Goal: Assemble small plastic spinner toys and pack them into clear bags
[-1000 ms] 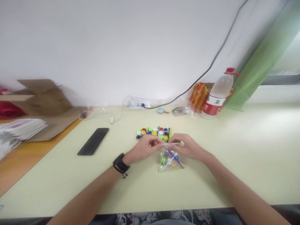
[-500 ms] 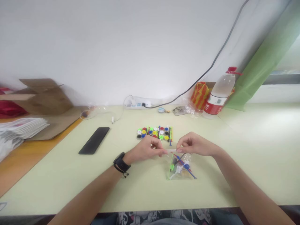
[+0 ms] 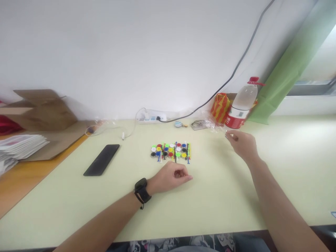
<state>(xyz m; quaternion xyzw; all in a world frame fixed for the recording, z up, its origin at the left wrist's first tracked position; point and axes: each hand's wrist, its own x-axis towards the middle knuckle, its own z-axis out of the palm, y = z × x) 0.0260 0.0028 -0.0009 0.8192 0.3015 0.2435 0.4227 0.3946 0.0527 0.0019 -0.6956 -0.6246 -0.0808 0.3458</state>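
Observation:
My left hand [image 3: 170, 177] rests low over the table, its fingers curled in against the thumb, with nothing visible in them. Just beyond it lies a flat group of colourful plastic pieces [image 3: 170, 149]: round discs in several colours with thin sticks between them. My right hand [image 3: 243, 144] is off to the right, in front of the water bottle [image 3: 240, 101], with thumb and fingers pinched together. A tiny pale bit shows at its fingertips, too small to name. The clear bag of plastic parts is out of sight.
A black phone [image 3: 102, 160] lies on the left of the table. At the back are a white power strip [image 3: 151, 118], glasses [image 3: 198, 125], crumpled clear plastic [image 3: 210, 122] and a red-yellow bag [image 3: 219, 107]. A cardboard box [image 3: 49, 112] and stacked papers [image 3: 22, 145] stand at the left.
Both hands were holding the top of a clear bag of plastic parts. The right hand has moved right and away from me; the left has dropped slightly nearer. The bag no longer shows.

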